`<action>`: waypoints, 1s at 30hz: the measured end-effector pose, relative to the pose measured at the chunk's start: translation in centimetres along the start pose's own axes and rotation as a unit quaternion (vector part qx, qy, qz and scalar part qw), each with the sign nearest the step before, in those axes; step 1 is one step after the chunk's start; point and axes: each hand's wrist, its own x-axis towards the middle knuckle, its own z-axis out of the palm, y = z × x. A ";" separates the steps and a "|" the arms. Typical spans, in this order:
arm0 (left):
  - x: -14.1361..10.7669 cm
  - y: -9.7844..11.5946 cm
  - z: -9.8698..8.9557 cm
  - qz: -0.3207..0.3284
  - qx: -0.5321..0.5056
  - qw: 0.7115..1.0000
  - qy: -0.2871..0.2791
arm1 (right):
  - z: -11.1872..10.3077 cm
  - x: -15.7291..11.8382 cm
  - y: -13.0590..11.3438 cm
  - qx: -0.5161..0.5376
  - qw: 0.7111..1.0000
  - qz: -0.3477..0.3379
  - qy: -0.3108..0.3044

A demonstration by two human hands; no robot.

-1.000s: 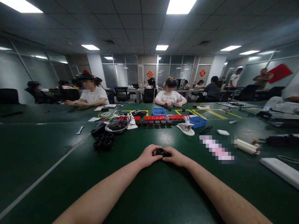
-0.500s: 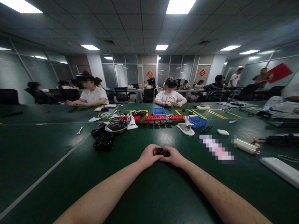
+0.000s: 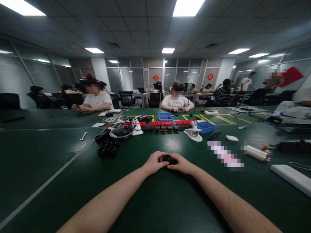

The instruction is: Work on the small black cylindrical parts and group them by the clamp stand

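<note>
Grip of left hand [image 3: 155, 162] and right hand [image 3: 182, 164] curled around a small black part [image 3: 167, 158], held between them low at the green tabletop [image 3: 160, 204], thumbs nearly meeting, forearms [image 3: 111, 195] slanting inward.

Green table [image 3: 155, 204] is filling the foreground; clock reading from its near edge, 12 straight ahead. Wrench [image 3: 84, 136] is lying toward 10–11. Black rings [image 3: 112, 151] are clustering at 11, a round dish [image 3: 117, 138] sitting just beyond. Red strips [image 3: 161, 123] are lining up at 12. Blue bin [image 3: 206, 129] is standing at 1, white case [image 3: 232, 138] resting nearer. Cylinder [image 3: 256, 152] and white slab [image 3: 291, 179] are lying at 2.
</note>
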 end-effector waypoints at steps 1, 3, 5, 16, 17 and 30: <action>0.0 0.0 0.0 0.001 -0.002 1.000 -0.002 | -0.2 0.0 0.1 0.026 1.000 -0.003 -0.013; 0.0 -0.1 -0.1 -0.001 -0.006 1.000 -0.005 | -0.4 0.0 0.2 0.067 0.997 -0.004 -0.030; 0.0 -0.1 -0.1 -0.006 -0.006 1.000 -0.006 | -0.5 0.1 0.1 0.082 0.996 0.004 -0.034; -0.1 0.2 -0.2 -0.017 -0.004 1.000 -0.008 | -0.4 0.1 0.2 0.069 0.997 0.007 -0.027; -0.1 0.2 -0.2 -0.016 -0.004 1.000 -0.008 | -0.4 0.1 0.2 0.070 0.997 0.006 -0.027; 0.0 0.0 0.0 -0.016 -0.011 1.000 -0.008 | -0.5 0.1 0.1 0.062 0.997 0.016 -0.032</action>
